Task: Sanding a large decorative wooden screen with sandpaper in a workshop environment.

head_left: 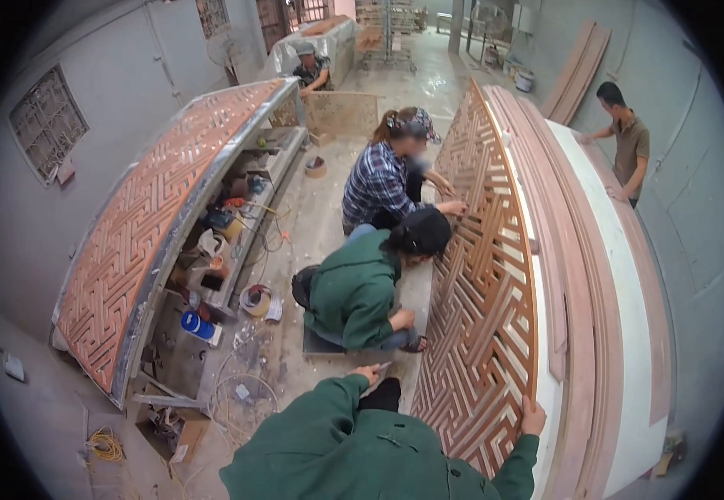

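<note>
Where a long stack of pinkish boards (579,258) curves away on the right, a brown lattice panel (477,317) stands tilted on edge beside it. A co-worker in a checked shirt (381,185) and another in green (352,287) crouch at its face. The wearer's right hand (534,415) grips its near upper edge; the left hand (367,374), apart from the lattice, closes on a small pale piece (384,366), too tiny to identify. The step looks like close handwork; next calls for a steady right grip and a careful left reach.
</note>
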A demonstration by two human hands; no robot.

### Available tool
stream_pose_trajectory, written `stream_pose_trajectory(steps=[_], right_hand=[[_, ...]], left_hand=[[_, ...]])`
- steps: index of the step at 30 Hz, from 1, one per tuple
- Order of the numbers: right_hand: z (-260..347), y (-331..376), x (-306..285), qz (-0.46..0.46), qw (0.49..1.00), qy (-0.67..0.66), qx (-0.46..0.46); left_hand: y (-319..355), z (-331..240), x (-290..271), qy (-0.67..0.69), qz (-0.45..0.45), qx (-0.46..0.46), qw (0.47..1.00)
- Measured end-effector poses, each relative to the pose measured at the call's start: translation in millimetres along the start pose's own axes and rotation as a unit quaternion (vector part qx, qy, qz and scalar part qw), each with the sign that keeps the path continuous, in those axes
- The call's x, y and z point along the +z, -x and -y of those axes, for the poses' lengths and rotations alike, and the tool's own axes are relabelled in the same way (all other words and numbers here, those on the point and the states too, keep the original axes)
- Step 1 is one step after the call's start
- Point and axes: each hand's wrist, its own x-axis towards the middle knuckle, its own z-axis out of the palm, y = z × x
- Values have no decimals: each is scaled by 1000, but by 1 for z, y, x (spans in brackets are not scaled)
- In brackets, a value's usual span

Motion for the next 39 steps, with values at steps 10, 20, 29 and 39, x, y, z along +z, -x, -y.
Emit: stream_pose_trajectory(steps=[10,20,29,39], right_hand=[[-6,1,-3,13,999,-43,26],[18,9,-13,13,998,33,43],[13,8,-12,19,998,21,50],[12,2,-11,28,997,-25,61]], left_hand=[[16,-22,-18,-44,56,13,997],[18,-62,-45,-97,97,28,990],[-1,-50,-25,-46,100,34,993],[-18,-38,-36,-57,90,23,994]])
